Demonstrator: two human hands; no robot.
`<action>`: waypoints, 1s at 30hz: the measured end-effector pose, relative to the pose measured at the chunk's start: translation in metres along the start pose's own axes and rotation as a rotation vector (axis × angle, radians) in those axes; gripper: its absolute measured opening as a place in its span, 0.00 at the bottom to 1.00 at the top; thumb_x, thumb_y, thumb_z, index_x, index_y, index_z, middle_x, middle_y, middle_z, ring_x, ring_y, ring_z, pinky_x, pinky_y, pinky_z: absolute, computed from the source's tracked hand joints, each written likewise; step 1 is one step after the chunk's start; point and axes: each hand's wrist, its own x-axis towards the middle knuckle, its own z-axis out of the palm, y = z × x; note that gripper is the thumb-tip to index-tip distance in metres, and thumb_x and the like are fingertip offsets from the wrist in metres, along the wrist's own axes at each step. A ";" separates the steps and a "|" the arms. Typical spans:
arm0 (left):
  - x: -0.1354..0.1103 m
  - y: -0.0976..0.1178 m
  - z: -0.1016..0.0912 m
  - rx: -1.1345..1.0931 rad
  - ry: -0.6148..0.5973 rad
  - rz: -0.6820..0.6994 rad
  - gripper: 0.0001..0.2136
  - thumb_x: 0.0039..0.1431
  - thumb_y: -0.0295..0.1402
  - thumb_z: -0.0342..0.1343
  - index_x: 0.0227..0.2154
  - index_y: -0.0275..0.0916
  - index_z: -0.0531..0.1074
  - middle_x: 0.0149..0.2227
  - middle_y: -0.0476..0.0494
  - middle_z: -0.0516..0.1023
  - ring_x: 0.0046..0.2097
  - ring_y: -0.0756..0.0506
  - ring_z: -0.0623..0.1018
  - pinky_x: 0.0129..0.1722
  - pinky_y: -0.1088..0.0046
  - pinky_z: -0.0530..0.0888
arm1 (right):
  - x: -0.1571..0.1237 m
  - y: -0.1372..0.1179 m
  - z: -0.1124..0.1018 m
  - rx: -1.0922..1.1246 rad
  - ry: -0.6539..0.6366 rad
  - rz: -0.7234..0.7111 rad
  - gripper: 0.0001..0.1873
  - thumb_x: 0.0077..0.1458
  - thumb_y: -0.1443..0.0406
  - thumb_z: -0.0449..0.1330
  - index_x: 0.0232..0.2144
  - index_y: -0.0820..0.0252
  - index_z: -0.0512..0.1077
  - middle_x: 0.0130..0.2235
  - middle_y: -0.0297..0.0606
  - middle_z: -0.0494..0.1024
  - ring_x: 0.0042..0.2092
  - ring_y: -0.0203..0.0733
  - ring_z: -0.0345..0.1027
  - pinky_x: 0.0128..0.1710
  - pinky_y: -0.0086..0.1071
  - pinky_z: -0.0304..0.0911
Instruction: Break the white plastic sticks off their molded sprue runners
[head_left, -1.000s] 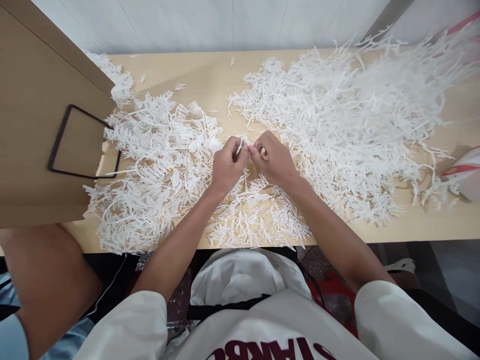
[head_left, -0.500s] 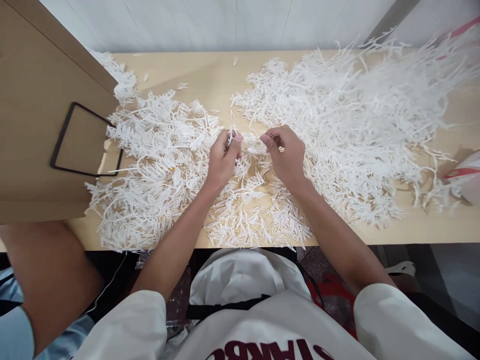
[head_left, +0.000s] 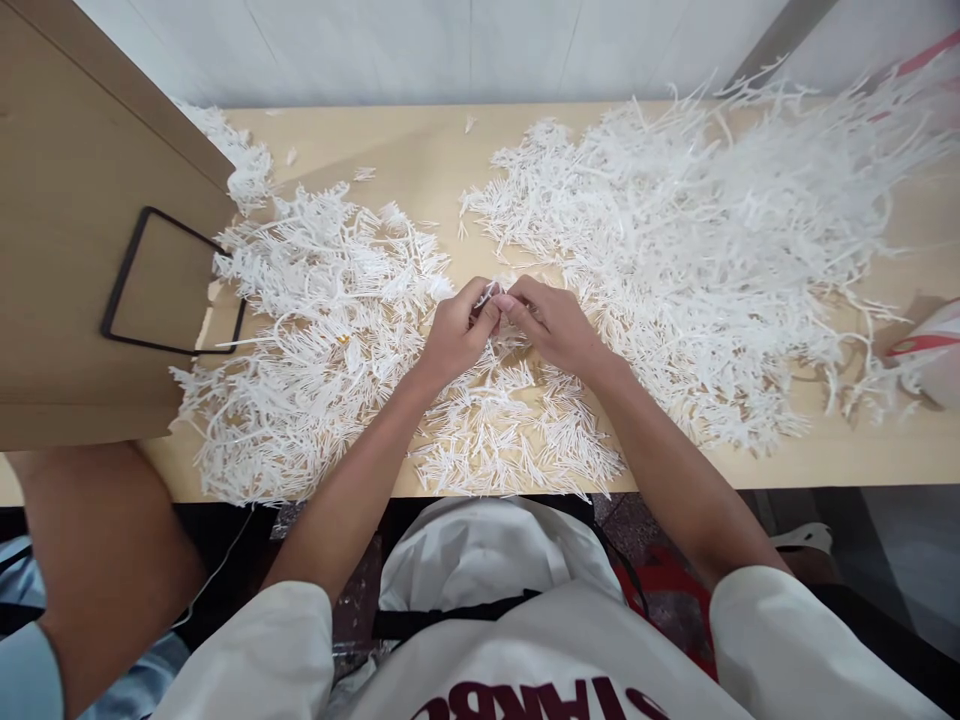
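My left hand [head_left: 455, 335] and my right hand [head_left: 553, 325] meet at the table's middle, fingertips touching. Both pinch a small white plastic piece [head_left: 492, 293] between thumbs and fingers. A heap of white branched plastic strips [head_left: 315, 330] lies to the left of my hands. A larger, looser heap of the same strips [head_left: 697, 240] spreads to the right. A pile of short white plastic bits [head_left: 510, 440] lies just under my wrists, near the front edge.
The light wooden table [head_left: 420, 160] runs along a white wall. A brown board with a black rectangular handle [head_left: 174, 285] stands at the left. Another person's bare arm [head_left: 97, 560] shows at the lower left. A red and white bag [head_left: 930, 350] sits at the right edge.
My hands had drawn a little apart half a second ago. They have come back together, fingertips pinching the small piece again.
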 end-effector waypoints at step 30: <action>0.002 0.000 0.003 -0.105 0.221 -0.029 0.14 0.62 0.45 0.51 0.27 0.40 0.63 0.21 0.53 0.60 0.22 0.55 0.61 0.23 0.76 0.59 | 0.000 0.005 0.009 0.001 0.129 -0.057 0.17 0.64 0.52 0.46 0.44 0.53 0.69 0.41 0.35 0.75 0.42 0.35 0.69 0.42 0.31 0.63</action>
